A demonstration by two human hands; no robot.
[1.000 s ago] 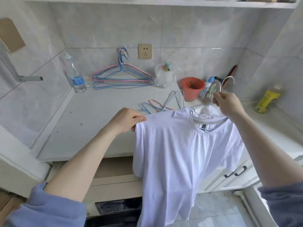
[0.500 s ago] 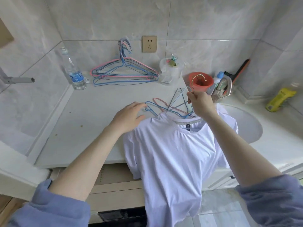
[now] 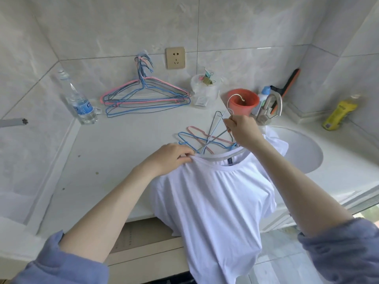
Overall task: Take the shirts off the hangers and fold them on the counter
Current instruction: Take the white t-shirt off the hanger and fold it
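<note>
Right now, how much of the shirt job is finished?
Empty hangers lie on the counter, but no folded shirt shows. The left hand pinches the white T-shirt at the collar; the right hand grips its hanger. Slipping it off and folding remain.

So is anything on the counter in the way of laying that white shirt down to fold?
Yes: a few loose hangers lie on the counter right behind the collar of the shirt, beside the sink. The stretch to their left looks mostly bare. The shirt's own hanger is not yet out.
</note>
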